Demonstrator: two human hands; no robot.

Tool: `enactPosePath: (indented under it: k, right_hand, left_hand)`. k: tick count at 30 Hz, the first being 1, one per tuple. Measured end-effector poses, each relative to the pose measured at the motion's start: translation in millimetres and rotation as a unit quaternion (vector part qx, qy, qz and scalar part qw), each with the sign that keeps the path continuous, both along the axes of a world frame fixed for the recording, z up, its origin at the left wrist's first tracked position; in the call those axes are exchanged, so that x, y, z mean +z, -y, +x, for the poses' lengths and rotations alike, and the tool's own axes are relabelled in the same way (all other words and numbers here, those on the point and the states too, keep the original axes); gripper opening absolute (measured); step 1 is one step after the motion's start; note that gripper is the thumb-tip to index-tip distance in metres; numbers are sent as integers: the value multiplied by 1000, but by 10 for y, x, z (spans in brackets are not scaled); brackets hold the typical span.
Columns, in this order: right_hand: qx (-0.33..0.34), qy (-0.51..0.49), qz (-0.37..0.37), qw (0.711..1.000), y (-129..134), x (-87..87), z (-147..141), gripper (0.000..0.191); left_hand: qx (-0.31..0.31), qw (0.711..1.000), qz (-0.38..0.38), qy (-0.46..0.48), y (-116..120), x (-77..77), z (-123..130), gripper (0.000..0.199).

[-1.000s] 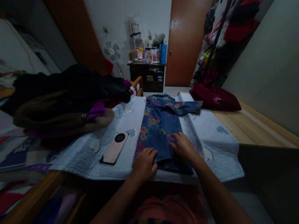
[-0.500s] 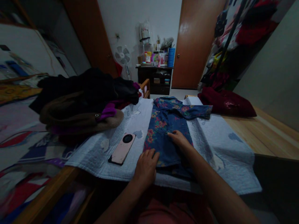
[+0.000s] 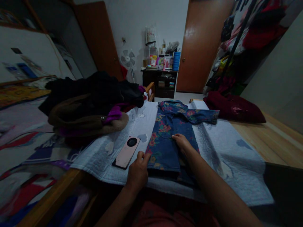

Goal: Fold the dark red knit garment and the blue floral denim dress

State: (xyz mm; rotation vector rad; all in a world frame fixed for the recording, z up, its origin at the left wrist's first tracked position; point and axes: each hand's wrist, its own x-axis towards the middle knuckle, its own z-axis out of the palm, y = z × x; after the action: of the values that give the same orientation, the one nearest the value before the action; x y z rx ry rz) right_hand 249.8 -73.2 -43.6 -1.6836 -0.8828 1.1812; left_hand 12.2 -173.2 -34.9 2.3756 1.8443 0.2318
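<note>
A blue denim garment with red and yellow flowers (image 3: pixel 165 151) lies on a pale quilted cloth (image 3: pixel 106 167), its one visible sleeve stretched to the right. My left hand (image 3: pixel 138 170) pinches the garment's lower left edge between thumb and fingers. Near the garment's middle, my right hand (image 3: pixel 182 143) has its fingertips closed on the front fabric. The fabric under the right forearm is partly hidden. A pink phone (image 3: pixel 126 153) with a round black camera lies face down to the left of my left hand.
Dark, brown and purple clothes (image 3: pixel 94 101) are heaped at the left. A maroon folded item (image 3: pixel 234 106) rests on the wooden boards (image 3: pixel 274 142) at the right. Further back stand a fan (image 3: pixel 128 59) and a dark cabinet (image 3: pixel 146 82).
My left hand has shifted left and gone from lying on the garment to pinching its edge. The garment's lower front edge looks straighter. The view has moved slightly.
</note>
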Motion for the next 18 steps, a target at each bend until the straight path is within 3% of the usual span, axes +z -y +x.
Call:
enactPosePath:
  k: [6, 10, 14, 18]
  right_hand:
    - [-7, 41, -33, 999, 48, 63, -81, 40]
    - [-1, 65, -40, 997, 79, 128, -102, 47]
    - [14, 79, -45, 996, 81, 148, -112, 45]
    - [19, 83, -39, 996, 52, 101, -110, 40]
  left_hand:
    - [-35, 997, -58, -22, 22, -23, -90, 49]
    - [-88, 990, -103, 39, -78, 97, -188, 47]
    - [-188, 954, -162, 167, -365, 254, -236, 56]
    - [-123, 961, -142, 203, -781, 264, -68, 56]
